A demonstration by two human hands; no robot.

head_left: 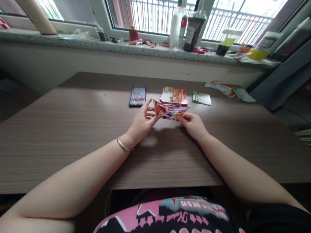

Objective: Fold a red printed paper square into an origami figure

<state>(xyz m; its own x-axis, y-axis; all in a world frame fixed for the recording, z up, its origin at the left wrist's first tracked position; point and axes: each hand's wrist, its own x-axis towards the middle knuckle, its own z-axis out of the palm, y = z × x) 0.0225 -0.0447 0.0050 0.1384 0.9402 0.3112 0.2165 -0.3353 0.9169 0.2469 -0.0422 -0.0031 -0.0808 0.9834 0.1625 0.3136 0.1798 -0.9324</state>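
Between my two hands is a colourful printed paper packet (167,110), pink and red with some yellow, bent along its length. My left hand (143,121) grips its left end, thumb in front and fingers spread behind. My right hand (191,124) pinches the lower right corner between thumb and fingers. Just behind the packet lies a stack of red and white printed cards (173,94) on the table, its near edge partly hidden by the packet. To the left of the stack rests a dark phone (137,97).
A small green and white packet (201,98) lies right of the stack. Several flattened wrappers (223,89) are at the table's far right. Bottles, including a clear one (177,29), and a dark drink cup (193,32) stand on the stone windowsill (155,51).
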